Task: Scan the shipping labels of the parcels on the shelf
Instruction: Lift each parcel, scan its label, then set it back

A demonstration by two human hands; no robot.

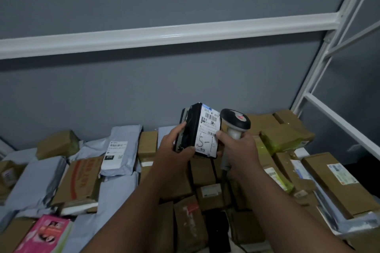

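Hands (174, 150) (240, 150) raised together grip parcel (193, 127) and scanner (236, 123).

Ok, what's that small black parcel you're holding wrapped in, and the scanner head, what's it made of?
The small black parcel looks wrapped in glossy black plastic film: it creases and shines, and carries a white paper label. The handheld scanner's dark head looks like smooth moulded plastic with a soft sheen; its pale grey handle seems the same.
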